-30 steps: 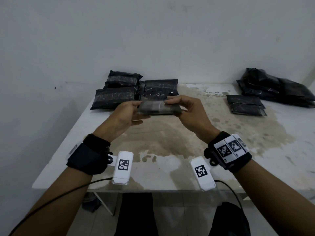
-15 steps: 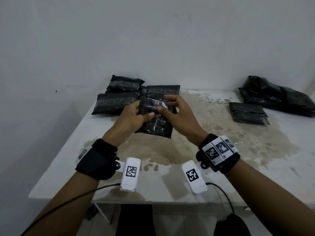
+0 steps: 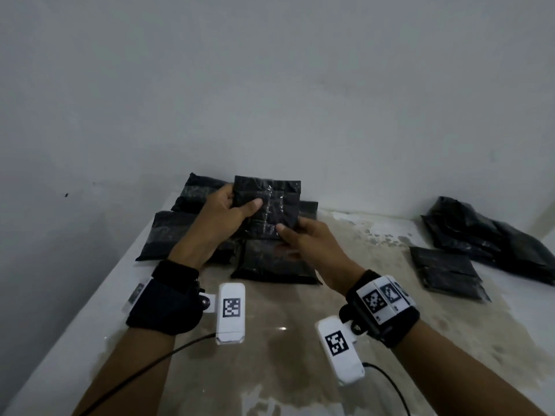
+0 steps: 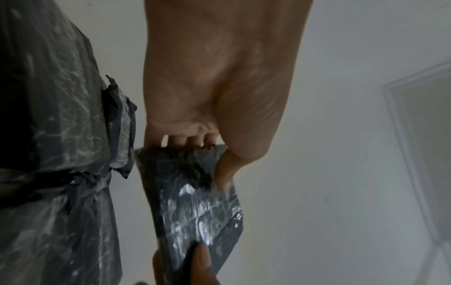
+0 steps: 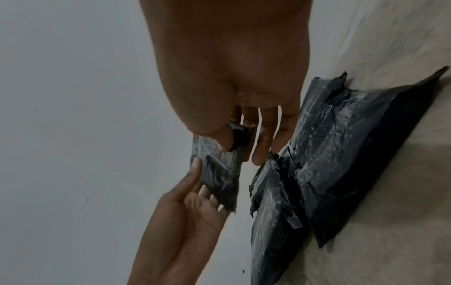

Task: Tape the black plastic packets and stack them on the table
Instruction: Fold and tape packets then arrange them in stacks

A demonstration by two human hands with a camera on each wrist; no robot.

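While the held packet (image 3: 267, 205) is up off the table (image 3: 300, 370), head view shows both hands on it: left hand (image 3: 219, 217) grips its left edge, thumb across the front, fingers behind; right hand (image 3: 309, 238) pinches the bottom edge. The packet stands roughly upright, above the stack (image 3: 270, 259) at the table's back left. Shiny clear tape already crosses its face, so taping of this one looks done or nearly done, my guess. The stack holds several taped packets, some side by side, at least one on another. At the right, two flat packets (image 3: 447, 271) lie just beside a loose heap (image 3: 492, 235) of black plastic; whether those are taped I cannot tell, likely still to do. No tape roll in sight.

Left wrist view: left hand (image 4: 219, 86) has its fingers curled behind the packet (image 4: 195, 202) top edge, thumb pressed on the front. The other hand's fingertip sits at the packet's lower end. Taped stack packets (image 4: 56, 154) are close at the left.

Right wrist view: right hand (image 5: 231, 77) pinches the packet (image 5: 217, 173) between thumb and forefinger, other fingers hanging loose and straightish. Left hand (image 5: 192, 202) is at its far end. Stack (image 5: 341, 164) lies on the table just beside.

Judgement: part way through; this packet next goes onto the stack, right-side pile remains.
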